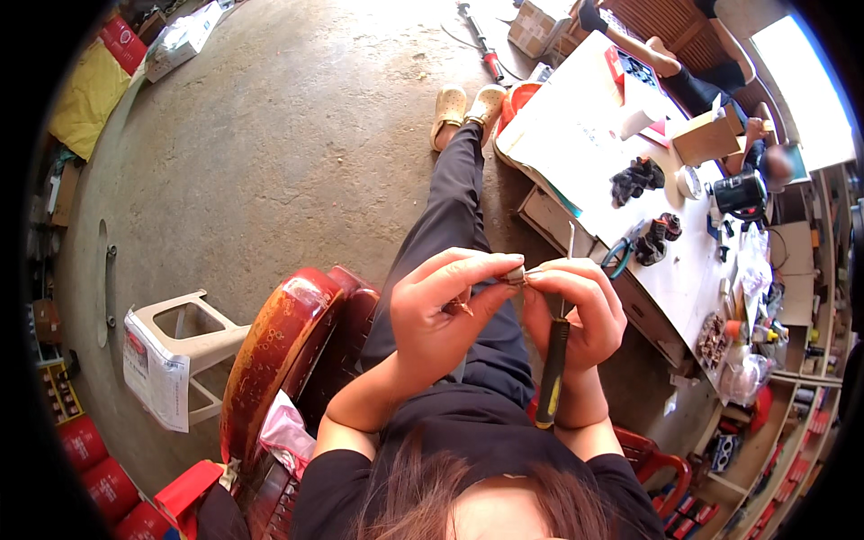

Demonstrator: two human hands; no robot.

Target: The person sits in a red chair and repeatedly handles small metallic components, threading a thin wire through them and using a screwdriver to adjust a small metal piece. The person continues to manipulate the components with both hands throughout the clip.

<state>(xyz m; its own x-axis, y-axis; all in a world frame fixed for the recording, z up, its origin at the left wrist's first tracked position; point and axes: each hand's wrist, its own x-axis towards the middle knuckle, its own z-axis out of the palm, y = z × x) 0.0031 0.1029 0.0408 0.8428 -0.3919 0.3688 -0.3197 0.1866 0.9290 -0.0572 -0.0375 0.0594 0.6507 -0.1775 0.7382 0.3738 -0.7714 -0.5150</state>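
My left hand (441,310) is closed, with thumb and forefinger pinching a small grey cylindrical part (516,274). A few copper-coloured strands (461,308) show at its curled fingers. Close on the right, my right hand (580,310) is closed too. It holds a screwdriver (556,360) with a black and yellow handle hanging down and a thin shaft pointing up past the fingers. The right thumb and forefinger tips meet the small part's right side, hiding whatever they pinch there. Both hands are raised over my lap.
A white-topped table (576,117) stands at the right, bearing dark bundled items (637,180), teal-handled pliers (619,257) and an open cardboard box (709,137). Another person (720,90) is beyond it. At left are a red wooden chair (279,351) and a beige plastic stool (211,337).
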